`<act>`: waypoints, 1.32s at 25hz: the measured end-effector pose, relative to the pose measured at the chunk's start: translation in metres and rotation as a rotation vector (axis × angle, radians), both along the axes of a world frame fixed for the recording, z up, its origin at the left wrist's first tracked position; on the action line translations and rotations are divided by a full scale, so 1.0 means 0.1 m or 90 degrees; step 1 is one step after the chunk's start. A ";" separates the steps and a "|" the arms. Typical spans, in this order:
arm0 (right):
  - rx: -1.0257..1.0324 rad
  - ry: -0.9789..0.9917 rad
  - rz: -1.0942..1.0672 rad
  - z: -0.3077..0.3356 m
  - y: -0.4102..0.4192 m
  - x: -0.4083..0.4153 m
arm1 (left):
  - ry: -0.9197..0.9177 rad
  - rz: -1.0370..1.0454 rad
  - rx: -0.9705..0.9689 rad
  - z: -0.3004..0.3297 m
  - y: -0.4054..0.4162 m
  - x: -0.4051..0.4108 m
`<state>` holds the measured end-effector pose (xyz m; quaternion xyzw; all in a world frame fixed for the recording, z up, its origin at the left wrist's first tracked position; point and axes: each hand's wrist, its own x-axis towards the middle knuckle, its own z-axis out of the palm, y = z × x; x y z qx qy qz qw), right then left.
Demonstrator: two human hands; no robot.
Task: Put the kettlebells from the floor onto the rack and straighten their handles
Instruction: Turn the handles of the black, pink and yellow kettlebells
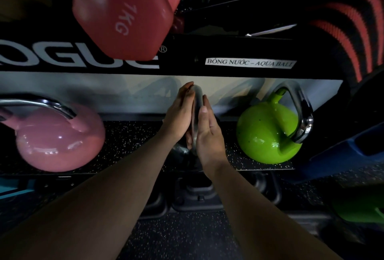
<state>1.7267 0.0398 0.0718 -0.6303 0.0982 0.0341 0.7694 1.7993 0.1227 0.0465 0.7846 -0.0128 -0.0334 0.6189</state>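
A dark kettlebell [180,150] stands on the speckled rack shelf [128,135] in the middle, its steel handle [197,101] pointing away from me. My left hand [179,114] and my right hand [209,133] press flat against the two sides of that handle. A pink kettlebell [58,139] sits on the shelf to the left, its steel handle lying across. A green kettlebell [268,133] sits to the right with its handle turned to the right side. The dark bell's body is mostly hidden by my hands.
A red 1 kg dumbbell [122,12] juts out from the black shelf beam [187,60] above. A blue object [342,155] leans at the right. Another green object [361,209] lies low at the right edge. Black rack feet and speckled floor [182,237] are below.
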 end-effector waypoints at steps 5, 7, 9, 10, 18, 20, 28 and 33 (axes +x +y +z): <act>-0.115 0.011 0.022 -0.11 -0.08 0.03 | 0.058 -0.088 0.036 0.09 0.13 0.00; -0.161 0.028 0.021 -0.03 -0.16 0.04 | 0.071 -0.105 0.054 0.13 0.24 -0.05; -0.242 0.027 0.020 0.08 -0.26 0.10 | 0.057 -0.106 0.128 0.16 0.46 -0.17; -0.312 0.012 0.022 0.15 -0.32 0.14 | 0.042 -0.105 0.178 0.15 0.60 -0.22; -0.857 -0.209 0.094 0.53 0.31 0.22 | -0.065 -0.038 0.382 0.22 1.72 -0.43; -0.875 -0.223 0.120 0.51 0.70 0.22 | -0.106 -0.014 0.385 0.23 2.02 -0.49; -0.837 -0.189 0.173 0.37 2.35 0.35 | -0.208 0.026 0.474 0.35 3.65 -0.62; -0.778 -0.140 0.201 0.26 3.06 0.51 | -0.153 0.201 0.422 0.36 4.12 -0.60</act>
